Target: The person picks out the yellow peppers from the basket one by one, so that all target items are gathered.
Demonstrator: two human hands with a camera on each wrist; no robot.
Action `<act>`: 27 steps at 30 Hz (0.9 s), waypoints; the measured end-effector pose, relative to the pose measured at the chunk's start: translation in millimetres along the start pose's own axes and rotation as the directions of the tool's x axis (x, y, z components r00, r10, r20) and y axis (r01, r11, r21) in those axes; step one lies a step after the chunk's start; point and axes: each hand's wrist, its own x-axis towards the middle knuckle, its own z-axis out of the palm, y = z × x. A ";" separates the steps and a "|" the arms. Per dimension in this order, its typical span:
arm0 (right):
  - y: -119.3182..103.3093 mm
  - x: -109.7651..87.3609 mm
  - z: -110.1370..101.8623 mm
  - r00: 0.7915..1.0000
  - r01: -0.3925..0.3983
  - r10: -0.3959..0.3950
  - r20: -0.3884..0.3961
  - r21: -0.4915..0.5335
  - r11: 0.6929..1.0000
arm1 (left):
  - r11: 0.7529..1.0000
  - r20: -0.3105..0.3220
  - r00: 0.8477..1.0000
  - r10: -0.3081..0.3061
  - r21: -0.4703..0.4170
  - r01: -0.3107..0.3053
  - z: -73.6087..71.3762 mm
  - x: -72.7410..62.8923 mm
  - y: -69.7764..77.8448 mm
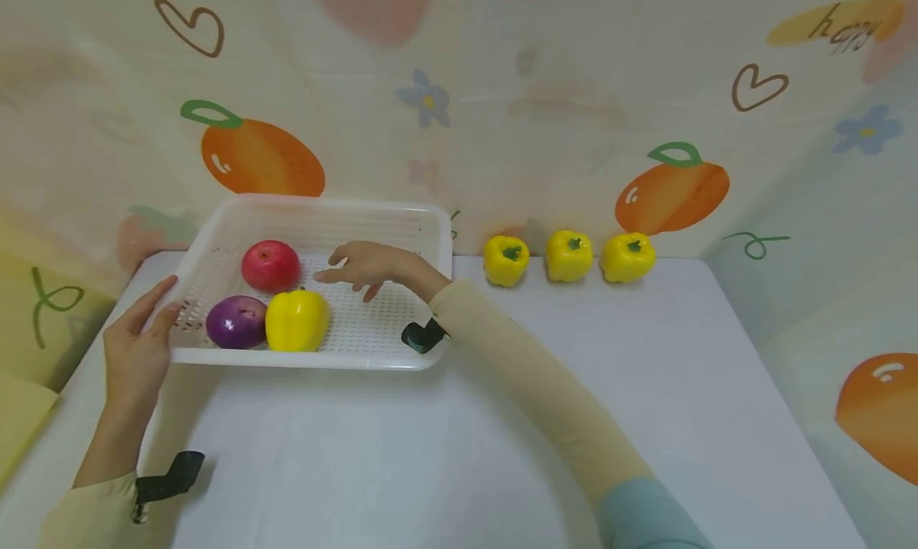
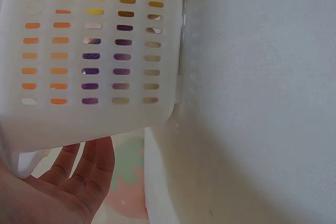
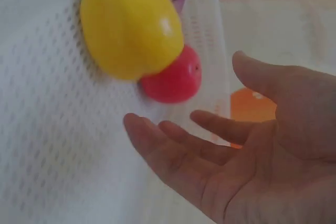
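A white perforated plastic basket [image 1: 373, 361] holds a red tomato-like fruit [image 1: 270, 266], a purple round vegetable [image 1: 237, 323] and a yellow bell pepper [image 1: 297, 320], all grouped in its left half. My left hand [image 1: 139, 346] grips the basket's left rim, its thumb on the near side; in the left wrist view the fingers [image 2: 97, 166] lie along the outer wall. Over the basket's middle hovers my right hand [image 1: 373, 264], fingers spread and holding nothing. In the right wrist view, a gap separates this hand [image 3: 231, 145] from the yellow pepper [image 3: 131, 27] and the red fruit [image 3: 176, 80].
Three yellow bell peppers, a left one [image 1: 506, 260], a middle one [image 1: 569, 256] and a right one [image 1: 628, 257], stand in a row along the back of the white table [image 1: 502, 421]. Behind them hangs a fruit-printed cloth [image 1: 488, 135]. A yellow item [image 1: 25, 421] lies at the left edge.
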 end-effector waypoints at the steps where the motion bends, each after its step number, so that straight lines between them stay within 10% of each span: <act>1: -2.9 2.6 4.4 0.999 -0.031 0.030 0.026 0.032 0.999 | 1.000 0.000 1.000 0.003 0.004 -0.003 0.0 0.1 -0.3; 21: -13.9 36.1 27.6 0.969 -0.216 0.199 0.144 0.113 0.970 | 0.999 0.003 1.000 0.027 0.018 -0.027 -0.8 2.6 1.8; 27: -19.4 46.9 26.4 0.931 -0.322 0.293 0.216 0.117 0.939 | 0.998 0.014 1.000 0.014 0.055 -0.014 -2.2 1.5 0.8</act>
